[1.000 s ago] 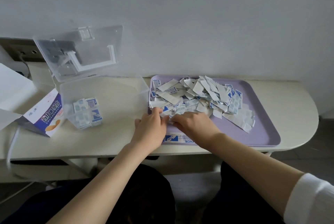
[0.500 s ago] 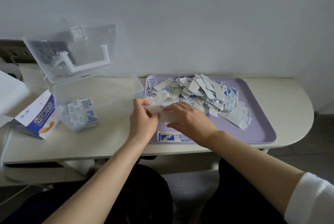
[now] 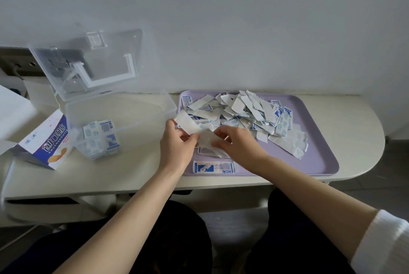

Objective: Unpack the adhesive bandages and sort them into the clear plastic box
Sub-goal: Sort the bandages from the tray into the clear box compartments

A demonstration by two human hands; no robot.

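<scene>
Left grip (image 3: 177, 144) and right grip (image 3: 240, 144) each pinch an end of a white wrapper (image 3: 188, 124) over the purple tray's (image 3: 321, 163) left edge. Loose bandages (image 3: 243, 112) are heaped on the tray. The clear plastic box (image 3: 124, 112) stands open on the desk (image 3: 132, 174), left of the tray, holding a small stack (image 3: 100, 138). A printed carton (image 3: 49, 143) lies just beside the box.

Bare tabletop (image 3: 137, 169) in front of box (image 3: 141, 123), left of tray (image 3: 314, 141): passable. Box top open; raised lid (image 3: 93, 63) blocks rear, carton (image 3: 48, 143) flanks left.
</scene>
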